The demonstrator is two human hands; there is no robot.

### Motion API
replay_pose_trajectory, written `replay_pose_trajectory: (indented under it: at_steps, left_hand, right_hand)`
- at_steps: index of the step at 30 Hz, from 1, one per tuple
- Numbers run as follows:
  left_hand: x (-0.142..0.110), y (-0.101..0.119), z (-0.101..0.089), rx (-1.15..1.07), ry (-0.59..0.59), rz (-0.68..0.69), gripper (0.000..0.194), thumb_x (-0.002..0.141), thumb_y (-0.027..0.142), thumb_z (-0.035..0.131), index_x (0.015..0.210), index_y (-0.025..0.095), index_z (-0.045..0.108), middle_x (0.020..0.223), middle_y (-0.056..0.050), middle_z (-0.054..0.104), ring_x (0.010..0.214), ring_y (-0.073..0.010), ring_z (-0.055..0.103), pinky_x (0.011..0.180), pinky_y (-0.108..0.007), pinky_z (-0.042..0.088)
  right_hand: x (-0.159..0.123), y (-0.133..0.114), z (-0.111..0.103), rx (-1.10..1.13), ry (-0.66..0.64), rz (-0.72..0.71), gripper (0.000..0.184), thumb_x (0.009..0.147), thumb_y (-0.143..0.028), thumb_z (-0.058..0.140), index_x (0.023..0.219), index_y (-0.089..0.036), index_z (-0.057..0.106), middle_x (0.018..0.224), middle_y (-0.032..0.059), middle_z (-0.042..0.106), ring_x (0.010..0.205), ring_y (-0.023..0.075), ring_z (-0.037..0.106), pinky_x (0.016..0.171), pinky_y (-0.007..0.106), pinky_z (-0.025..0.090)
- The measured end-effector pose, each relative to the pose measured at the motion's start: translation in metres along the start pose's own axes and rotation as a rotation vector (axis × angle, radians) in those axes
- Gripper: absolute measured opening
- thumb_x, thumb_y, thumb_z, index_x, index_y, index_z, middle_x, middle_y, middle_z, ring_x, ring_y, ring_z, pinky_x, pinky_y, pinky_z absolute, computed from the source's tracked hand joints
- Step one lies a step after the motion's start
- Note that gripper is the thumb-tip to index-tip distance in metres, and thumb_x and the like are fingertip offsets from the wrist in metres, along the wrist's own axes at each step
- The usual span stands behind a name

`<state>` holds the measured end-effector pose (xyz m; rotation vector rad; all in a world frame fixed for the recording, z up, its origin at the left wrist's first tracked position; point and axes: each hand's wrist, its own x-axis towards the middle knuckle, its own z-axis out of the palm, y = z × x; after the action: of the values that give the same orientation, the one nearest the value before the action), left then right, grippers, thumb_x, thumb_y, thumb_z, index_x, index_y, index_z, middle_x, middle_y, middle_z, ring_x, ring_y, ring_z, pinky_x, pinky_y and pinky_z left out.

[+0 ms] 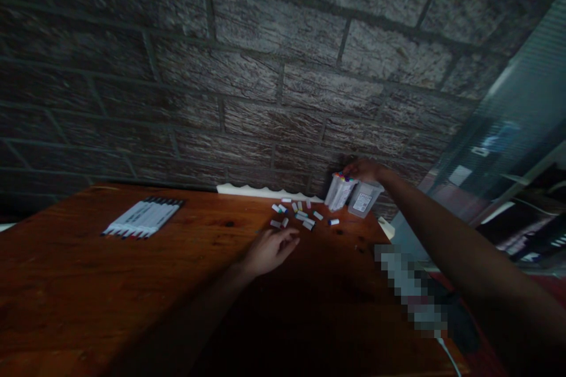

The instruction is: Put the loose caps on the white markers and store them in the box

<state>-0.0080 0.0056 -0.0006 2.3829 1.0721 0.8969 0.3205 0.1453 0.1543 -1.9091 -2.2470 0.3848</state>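
Observation:
My left hand (269,251) rests low over the table, fingers loosely stretched and apart with nothing visible in them. Just beyond its fingertips lie several scattered small white marker caps (302,215), some with coloured ends. My right hand (366,169) reaches over a clear plastic box of markers (339,193), whose colourful ends show at the top. Its fingers bend down at those ends; what they pinch is hidden in the dark. Beside that box stands a second clear box (365,199) with a white label, under my right wrist.
A neat row of several white markers (144,218) lies on the left of the wooden table (212,283). Behind the table rises a stone-block wall (274,82). A pixelated object (411,291) with a white cable lies at the right edge, near my right forearm.

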Motion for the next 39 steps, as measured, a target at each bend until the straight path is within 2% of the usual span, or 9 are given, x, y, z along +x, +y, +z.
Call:
replay_pose_trajectory:
  at_steps: [4,7,11,17,23,26,32,36,39]
  left_hand:
    - [0.000,-0.002,0.000,0.000,0.005,-0.008,0.031,0.093,0.038,0.049,0.114,0.020,0.065,0.085,-0.003,0.075,0.074,-0.0152,0.068,0.066,-0.024,0.049]
    - [0.000,-0.001,-0.002,0.004,0.003,-0.014,0.031,0.094,0.038,0.049,0.115,0.020,0.065,0.085,-0.003,0.075,0.075,-0.0153,0.069,0.066,-0.024,0.049]
    - [0.000,0.000,-0.004,0.037,0.019,0.000,0.031,0.094,0.037,0.049,0.114,0.021,0.064,0.085,-0.003,0.074,0.075,-0.0160,0.069,0.068,-0.025,0.049]
    - [-0.001,-0.003,-0.002,0.037,0.025,0.015,0.030,0.093,0.037,0.049,0.114,0.022,0.063,0.087,-0.002,0.074,0.077,-0.0161,0.069,0.071,-0.025,0.049]
    - [-0.001,-0.002,-0.003,0.021,0.018,0.014,0.031,0.094,0.038,0.047,0.115,0.022,0.063,0.087,-0.003,0.074,0.077,-0.0160,0.069,0.070,-0.025,0.049]
    - [-0.001,-0.002,-0.003,0.019,0.022,0.019,0.030,0.094,0.037,0.048,0.115,0.022,0.063,0.088,-0.003,0.074,0.078,-0.0164,0.069,0.071,-0.025,0.049]
    - [0.000,-0.001,-0.002,0.015,0.023,0.021,0.030,0.094,0.036,0.049,0.114,0.020,0.064,0.083,-0.003,0.074,0.072,-0.0152,0.068,0.066,-0.024,0.048]
    - [0.000,-0.003,-0.001,0.006,0.036,0.023,0.030,0.093,0.036,0.050,0.113,0.020,0.065,0.083,-0.003,0.074,0.072,-0.0146,0.067,0.066,-0.023,0.048]
    - [0.000,-0.004,-0.001,0.008,0.042,0.031,0.030,0.094,0.036,0.050,0.113,0.020,0.065,0.085,-0.004,0.074,0.072,-0.0145,0.067,0.066,-0.023,0.048]
  right_hand:
    - [0.003,-0.003,-0.003,0.064,-0.087,0.044,0.030,0.079,-0.034,0.065,0.103,-0.018,0.072,0.097,0.0062,0.074,0.072,0.0162,0.066,0.055,0.021,0.052]
    - [0.002,-0.005,-0.005,0.110,-0.108,0.057,0.033,0.080,-0.039,0.067,0.105,-0.018,0.071,0.104,0.0078,0.073,0.075,0.0161,0.066,0.056,0.020,0.053]
    - [0.001,-0.006,-0.008,0.158,-0.127,0.067,0.039,0.077,-0.043,0.070,0.105,-0.016,0.070,0.102,0.0097,0.073,0.074,0.0163,0.067,0.062,0.023,0.056]
    - [0.004,-0.009,-0.009,0.144,-0.149,0.080,0.035,0.074,-0.033,0.072,0.103,-0.013,0.071,0.094,0.0097,0.074,0.068,0.0156,0.067,0.064,0.025,0.057]
    - [0.004,-0.008,-0.007,0.059,-0.073,0.089,0.023,0.080,-0.030,0.065,0.094,-0.014,0.072,0.084,0.0061,0.074,0.061,0.0137,0.064,0.058,0.022,0.053]
    - [0.004,-0.007,-0.007,0.019,-0.002,0.117,0.022,0.082,-0.028,0.062,0.097,-0.015,0.072,0.084,0.0053,0.074,0.064,0.0137,0.065,0.056,0.020,0.050]
    - [0.010,-0.008,-0.005,-0.048,0.097,0.210,0.029,0.086,-0.039,0.057,0.089,-0.016,0.074,0.066,0.0043,0.071,0.063,0.0167,0.066,0.061,0.023,0.050]
    - [0.010,-0.009,0.001,-0.071,0.138,0.215,0.032,0.084,-0.042,0.061,0.086,-0.014,0.075,0.070,0.0078,0.072,0.074,0.0202,0.067,0.069,0.026,0.049]
    - [0.008,-0.011,0.004,-0.063,0.142,0.204,0.032,0.085,-0.040,0.059,0.088,-0.013,0.076,0.076,0.0090,0.073,0.076,0.0200,0.067,0.069,0.026,0.048]
